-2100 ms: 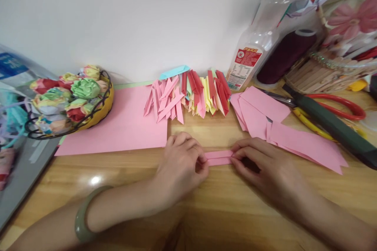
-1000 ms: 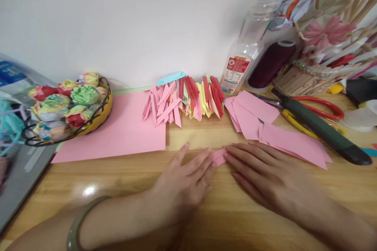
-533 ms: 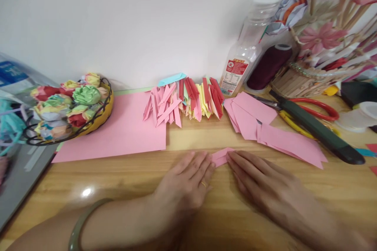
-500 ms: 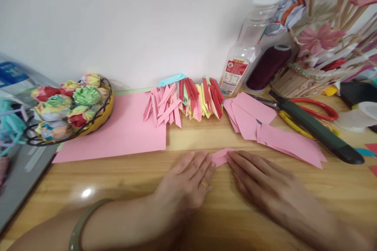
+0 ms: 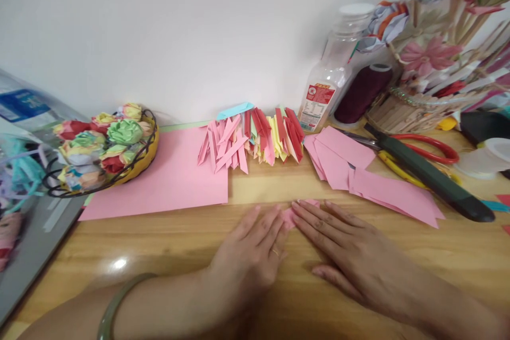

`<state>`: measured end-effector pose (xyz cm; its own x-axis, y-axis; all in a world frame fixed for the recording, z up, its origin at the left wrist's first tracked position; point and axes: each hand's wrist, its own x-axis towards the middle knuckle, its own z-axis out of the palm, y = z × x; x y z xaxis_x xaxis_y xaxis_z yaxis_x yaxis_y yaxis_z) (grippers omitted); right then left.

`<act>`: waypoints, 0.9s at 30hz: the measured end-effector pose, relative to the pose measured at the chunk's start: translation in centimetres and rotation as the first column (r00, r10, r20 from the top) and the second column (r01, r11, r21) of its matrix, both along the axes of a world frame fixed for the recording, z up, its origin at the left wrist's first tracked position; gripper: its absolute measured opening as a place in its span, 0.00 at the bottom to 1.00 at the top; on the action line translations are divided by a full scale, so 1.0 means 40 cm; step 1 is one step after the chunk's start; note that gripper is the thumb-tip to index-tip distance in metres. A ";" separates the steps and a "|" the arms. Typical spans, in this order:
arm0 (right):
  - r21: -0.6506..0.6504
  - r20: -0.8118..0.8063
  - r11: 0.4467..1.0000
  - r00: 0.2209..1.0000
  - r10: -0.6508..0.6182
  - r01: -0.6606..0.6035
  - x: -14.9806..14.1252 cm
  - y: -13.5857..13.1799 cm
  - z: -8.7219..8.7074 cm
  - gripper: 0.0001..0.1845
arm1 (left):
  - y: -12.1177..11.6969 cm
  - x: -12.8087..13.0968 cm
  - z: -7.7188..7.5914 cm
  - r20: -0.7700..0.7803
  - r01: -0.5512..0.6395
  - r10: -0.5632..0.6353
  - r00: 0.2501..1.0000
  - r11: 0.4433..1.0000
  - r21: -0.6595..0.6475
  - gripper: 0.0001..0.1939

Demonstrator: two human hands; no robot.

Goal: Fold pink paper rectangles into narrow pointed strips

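A small folded strip of pink paper (image 5: pixel 289 219) lies on the wooden table, mostly covered by fingers. My left hand (image 5: pixel 251 249) rests palm down at the strip's left end, its fingers laid out on the wood and the thumb hidden. Flat across the strip's right part lies my right hand (image 5: pixel 350 247), fingers stretched out and thumb apart. Behind the hands is a cluster of folded pink paper pieces (image 5: pixel 223 143), beside red and yellow folded ones (image 5: pixel 281 135). Uncut-looking pink sheets (image 5: pixel 195 180) lie to the left, and loose pink paper rectangles (image 5: pixel 338 156) to the right.
A yellow basket (image 5: pixel 145 156) of paper flowers stands on the sheets. At the right are a clear bottle (image 5: pixel 319 101), a purple thread spool (image 5: pixel 362 93), red-handled scissors (image 5: pixel 434 149), a dark-handled cutter (image 5: pixel 434 175) and a stick basket (image 5: pixel 398 111). A wall rises behind.
My right hand has slid leftward over the pink strip, its fingers flattening and its thumb spreading away. My left hand has stayed nearly in place. The view has shifted slightly.
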<state>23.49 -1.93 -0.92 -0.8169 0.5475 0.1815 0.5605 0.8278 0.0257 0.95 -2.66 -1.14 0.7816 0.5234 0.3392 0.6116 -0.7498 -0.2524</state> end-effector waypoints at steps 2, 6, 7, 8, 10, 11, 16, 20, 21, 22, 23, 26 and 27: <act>0.003 -0.012 1.000 1.000 -0.019 0.019 0.005 0.001 -0.002 0.32 | -0.004 0.000 0.002 -0.001 0.007 -0.007 1.000 1.000 0.017 0.15; 0.017 -0.027 0.998 0.998 -0.054 0.055 0.013 0.003 -0.007 0.32 | -0.010 -0.001 0.002 0.017 0.014 -0.015 1.000 0.998 0.055 0.14; 0.023 -0.021 0.998 0.998 -0.054 0.055 0.015 0.003 -0.008 0.32 | -0.011 -0.002 0.000 0.027 0.008 -0.010 1.000 0.998 0.060 0.14; 0.031 -0.015 0.998 0.999 -0.049 0.049 0.017 0.005 -0.008 0.32 | -0.012 -0.002 -0.001 0.041 0.001 -0.004 0.999 0.998 0.066 0.14; 0.051 -0.011 0.998 0.999 -0.039 0.039 0.020 0.009 -0.008 0.31 | -0.012 -0.003 -0.005 0.073 -0.006 0.001 0.997 0.997 0.073 0.14; 0.058 -0.017 0.998 0.999 -0.036 0.037 0.021 0.011 -0.009 0.30 | -0.011 -0.004 -0.006 0.091 -0.005 -0.002 0.996 0.997 0.073 0.13; 0.068 -0.100 0.997 0.994 -0.039 0.046 0.018 0.022 -0.010 0.22 | 0.005 -0.005 0.000 0.195 0.025 -0.032 0.980 0.999 0.041 0.10; -0.033 -0.195 0.997 0.978 -0.068 0.063 0.002 0.028 0.001 0.16 | 0.027 -0.001 0.012 0.250 0.067 -0.055 0.967 0.997 -0.041 0.09; -0.065 -0.218 0.996 0.974 -0.068 0.055 -0.002 0.030 0.005 0.14 | 0.033 0.001 0.013 0.264 0.072 -0.054 0.963 0.996 -0.058 0.09; -0.096 -0.236 0.994 0.970 -0.066 0.044 -0.004 0.033 0.010 0.14 | 0.038 0.004 0.015 0.281 0.071 -0.048 0.959 0.995 -0.074 0.09; -0.126 -0.250 0.992 0.966 -0.064 0.033 -0.005 0.035 0.014 0.13 | 0.042 0.006 0.016 0.297 0.073 -0.045 0.954 0.994 -0.087 0.09; -0.168 -0.268 0.986 0.962 -0.047 0.001 -0.003 0.040 0.023 0.14 | 0.051 0.013 0.019 0.333 0.084 -0.043 0.942 0.991 -0.108 0.08; -0.165 -0.270 0.986 0.962 -0.038 -0.007 -0.001 0.040 0.025 0.15 | 0.052 0.014 0.021 0.347 0.088 -0.045 0.937 0.990 -0.110 0.08</act>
